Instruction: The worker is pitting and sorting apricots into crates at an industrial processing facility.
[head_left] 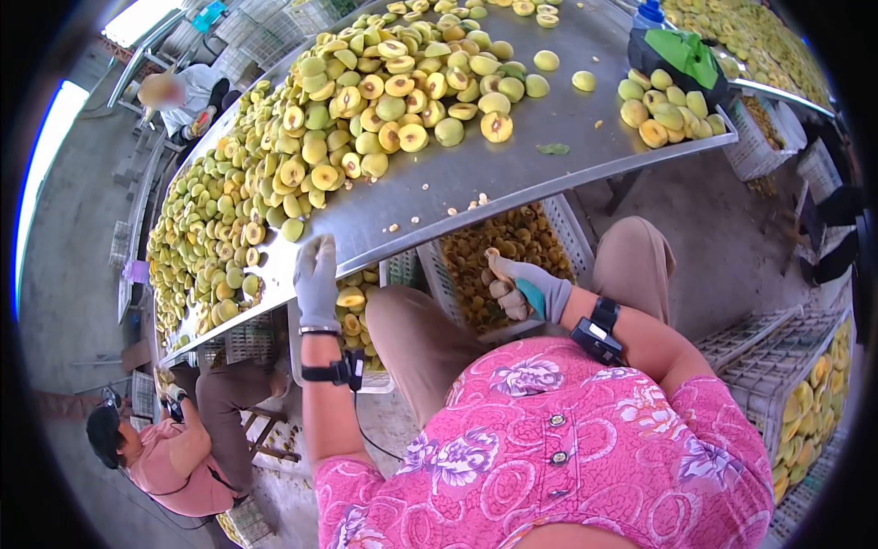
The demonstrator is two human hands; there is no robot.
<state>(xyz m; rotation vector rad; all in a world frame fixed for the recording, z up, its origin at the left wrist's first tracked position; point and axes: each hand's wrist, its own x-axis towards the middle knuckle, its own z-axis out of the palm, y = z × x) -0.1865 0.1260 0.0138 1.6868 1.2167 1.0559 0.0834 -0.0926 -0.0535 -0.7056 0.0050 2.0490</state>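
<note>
At far left, a co-worker in a pink top (183,462) sits close to the table's edge. A heap of halved yellow-green fruit (320,137) covers the left and back of the metal table (540,160); at its front left, halves lie close to the edge, so a nudge could roll some off. The gloved left hand (316,270) is at that edge, fingers together; whether they hold anything cannot be told. A cable (377,445) hangs from its wrist device (347,371) and might snag. Bare metal stretches rightward, giving sliding room. Below, the gloved right hand (519,285), fingers curled, contents unclear, hangs over a crate of brownish pieces (569,240); between the knees, sideways room looks tight. At right, a smaller fruit cluster (666,114) sits near the table's corner, where a bump could spill it.
</note>
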